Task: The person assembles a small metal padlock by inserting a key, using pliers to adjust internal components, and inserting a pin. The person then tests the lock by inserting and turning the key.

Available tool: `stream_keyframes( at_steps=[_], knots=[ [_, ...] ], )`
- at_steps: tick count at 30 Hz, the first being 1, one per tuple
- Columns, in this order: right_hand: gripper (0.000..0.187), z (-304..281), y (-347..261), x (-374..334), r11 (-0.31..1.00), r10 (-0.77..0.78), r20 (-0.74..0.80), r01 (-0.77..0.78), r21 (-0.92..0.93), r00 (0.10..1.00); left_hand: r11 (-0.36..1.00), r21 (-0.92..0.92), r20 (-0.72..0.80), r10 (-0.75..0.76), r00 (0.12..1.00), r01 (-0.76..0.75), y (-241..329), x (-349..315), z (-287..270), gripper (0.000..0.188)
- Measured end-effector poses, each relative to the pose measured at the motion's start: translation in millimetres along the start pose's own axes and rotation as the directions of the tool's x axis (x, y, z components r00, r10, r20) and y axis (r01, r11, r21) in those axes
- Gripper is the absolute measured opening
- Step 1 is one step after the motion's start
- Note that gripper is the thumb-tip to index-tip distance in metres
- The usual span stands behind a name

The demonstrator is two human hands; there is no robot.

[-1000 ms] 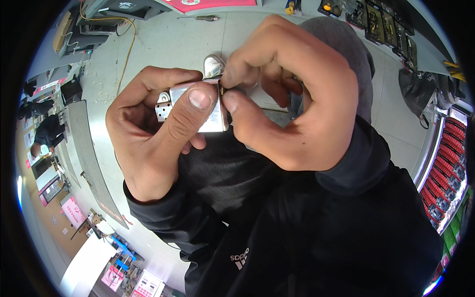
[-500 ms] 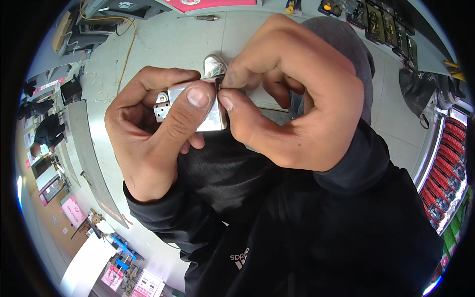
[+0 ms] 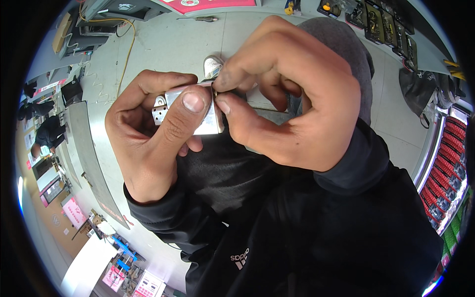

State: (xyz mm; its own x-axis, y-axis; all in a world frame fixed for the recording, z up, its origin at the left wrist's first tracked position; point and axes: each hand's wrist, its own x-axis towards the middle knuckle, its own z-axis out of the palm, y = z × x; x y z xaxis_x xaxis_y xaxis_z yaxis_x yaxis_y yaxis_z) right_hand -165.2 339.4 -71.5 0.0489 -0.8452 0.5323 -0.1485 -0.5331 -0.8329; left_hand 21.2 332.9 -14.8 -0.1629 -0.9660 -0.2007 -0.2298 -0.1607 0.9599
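My left hand (image 3: 141,126) is closed around a silver metal lighter insert (image 3: 211,124), its thumb pressed flat on the broad side. The insert's perforated chimney (image 3: 159,114) points left, out past the thumb, with the curled fingers beside it. My right hand (image 3: 311,101) is at the insert's opposite, right-hand end. There its thumb and index fingertip are pinched together against the end face. Whatever lies between those two fingertips is small and mostly hidden; I cannot make out its kind. The other right fingers are curled in.
Below the hands are my dark-clothed lap and a white shoe (image 3: 213,66) on pale floor tiles. A screwdriver (image 3: 205,19) lies on the floor farther off. Trays of small parts (image 3: 383,27) are at upper right, a rack of red coiled items (image 3: 448,158) at right. At far left a person (image 3: 48,134) is beside a long grey bench (image 3: 89,148).
The lighter insert has tilted slightly and shifted a little to the left. My right fingertips have moved left with it and still pinch at its end.
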Motion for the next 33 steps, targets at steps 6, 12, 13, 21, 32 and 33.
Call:
stream_keyframes(
  at_steps=[6, 12, 13, 21, 32, 33],
  knots=[
    [0.019, -1.5, -1.5, -3.1, 0.994, 0.088, 0.041, -0.091, 0.067, 0.995, 0.999, 0.038, -0.004, 0.009, 1.0, -0.009, 3.0, -1.0, 3.5, 0.031],
    [0.021, 0.6, -0.1, -2.9, 0.996, 0.051, 0.03, -0.053, 0.068, 0.998, 0.996, 0.093, 0.006, 0.003, 1.0, -0.003, 4.8, -1.4, 4.9, 0.031],
    [0.022, 0.7, 0.1, -2.8, 0.997, 0.038, 0.027, -0.04, 0.069, 0.999, 0.998, 0.057, 0.004, 0.0, 1.0, 0.0, 3.6, -0.8, 2.9, 0.031],
    [0.018, -1.0, -1.8, -3.1, 0.988, 0.092, 0.045, -0.096, 0.118, 0.995, 1.0, -0.014, -0.012, 0.017, 1.0, -0.017, -1.2, -0.5, 0.6, 0.032],
    [0.01, -0.7, -0.8, -2.5, 0.984, 0.113, 0.046, -0.118, 0.135, 0.993, 0.992, 0.124, 0.01, 0.026, 1.0, -0.027, 2.9, -1.7, 3.2, 0.032],
    [0.011, -0.2, -0.7, -2.7, 0.985, 0.11, 0.044, -0.115, 0.13, 0.993, 0.992, 0.127, 0.014, 0.022, 1.0, -0.024, 2.5, -1.5, 2.9, 0.032]
  ],
)
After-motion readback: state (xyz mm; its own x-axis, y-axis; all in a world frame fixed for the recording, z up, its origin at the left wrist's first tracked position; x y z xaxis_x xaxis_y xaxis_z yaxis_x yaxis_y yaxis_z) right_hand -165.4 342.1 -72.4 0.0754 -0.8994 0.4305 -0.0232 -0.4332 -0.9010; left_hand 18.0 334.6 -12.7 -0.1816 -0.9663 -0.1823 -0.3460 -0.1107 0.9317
